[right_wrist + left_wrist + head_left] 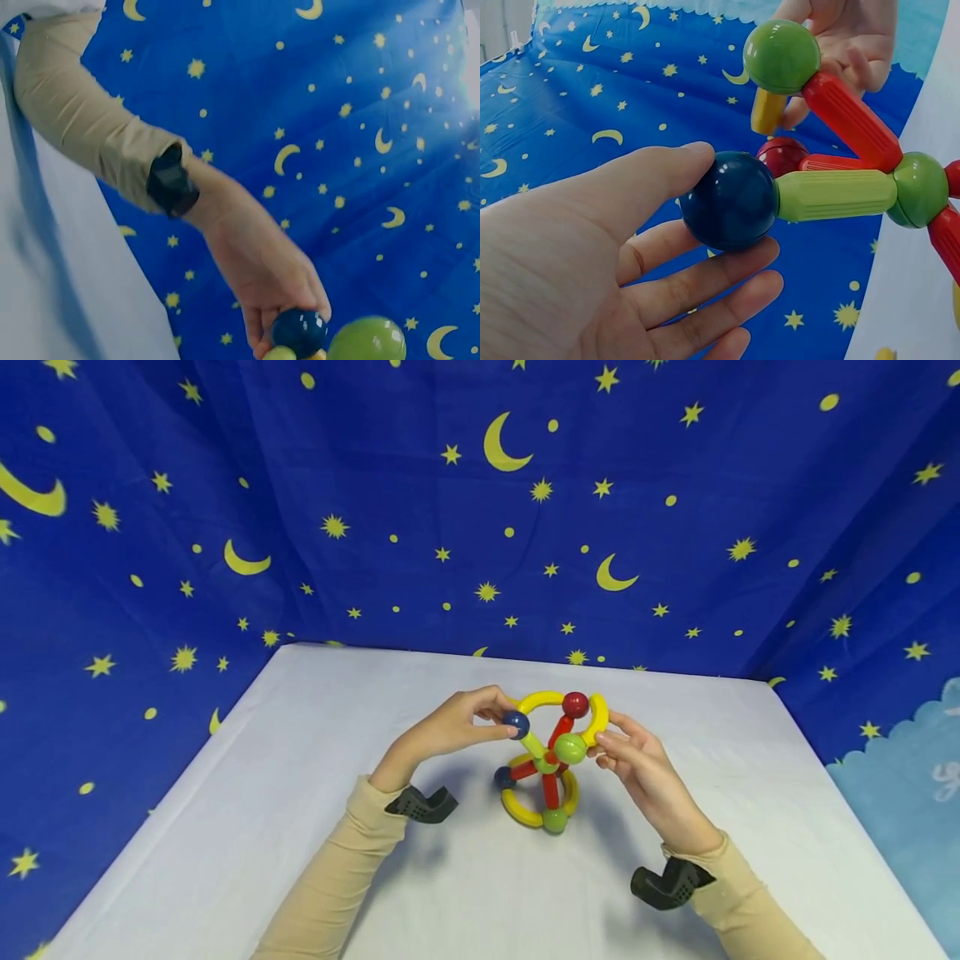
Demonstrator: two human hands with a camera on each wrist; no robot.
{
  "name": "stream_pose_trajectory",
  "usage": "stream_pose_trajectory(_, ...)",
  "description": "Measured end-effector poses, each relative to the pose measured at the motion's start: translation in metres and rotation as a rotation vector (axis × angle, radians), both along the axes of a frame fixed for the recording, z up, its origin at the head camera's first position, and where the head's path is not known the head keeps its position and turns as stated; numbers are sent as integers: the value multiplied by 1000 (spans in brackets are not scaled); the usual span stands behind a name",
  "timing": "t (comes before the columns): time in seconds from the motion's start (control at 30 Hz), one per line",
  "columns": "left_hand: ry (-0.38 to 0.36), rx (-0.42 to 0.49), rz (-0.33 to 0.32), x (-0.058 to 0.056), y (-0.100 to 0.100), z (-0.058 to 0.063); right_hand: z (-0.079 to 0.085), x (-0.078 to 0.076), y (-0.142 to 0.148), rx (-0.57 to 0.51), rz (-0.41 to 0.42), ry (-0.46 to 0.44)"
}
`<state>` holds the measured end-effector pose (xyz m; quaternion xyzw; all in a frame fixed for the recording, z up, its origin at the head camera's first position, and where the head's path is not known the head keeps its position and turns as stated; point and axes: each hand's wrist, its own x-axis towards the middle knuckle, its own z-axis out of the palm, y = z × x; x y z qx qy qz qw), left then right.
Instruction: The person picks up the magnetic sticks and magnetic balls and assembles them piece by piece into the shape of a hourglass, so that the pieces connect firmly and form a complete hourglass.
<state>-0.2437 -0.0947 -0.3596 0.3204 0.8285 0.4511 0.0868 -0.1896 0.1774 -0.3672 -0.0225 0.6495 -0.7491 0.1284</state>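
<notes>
A model of coloured balls and rods stands on the table. My left hand (450, 724) holds its upper dark blue ball (731, 201) between thumb and fingers. From that ball a light green rod (836, 195) runs to a green centre ball (919, 190), where several red rods meet. On the right, my right hand (648, 777) pinches a curved yellow rod (597, 720) beside a large green ball (570, 748) and a red ball (575, 704). Whether the yellow rod touches both balls I cannot tell. The right wrist view shows the left hand, but not the right.
Curved yellow rods (519, 810), a second dark blue ball (505, 777) and a lower green ball (555, 821) form the model's base on the white table (247, 793). A blue curtain (420, 510) with stars and moons hangs behind and at the sides.
</notes>
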Motion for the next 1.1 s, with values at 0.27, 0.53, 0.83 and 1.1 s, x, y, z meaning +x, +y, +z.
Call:
stream_pose_trajectory(0.27, 0, -10, 17, -3, -2, 1, -2, 0, 3, 17, 67, -27)
stream_pose_trajectory(0.53, -28, 21, 12, -3, -4, 1, -3, -4, 2, -20, 106, -29)
stream_pose_trajectory(0.83, -30, 29, -18, -1, -6, 2, -1, -23, 6, 68, 131, 8)
stream_pose_trajectory(1.1, -21, 35, -4, -1, -5, 2, -30, -84, 16, 312, 189, 100)
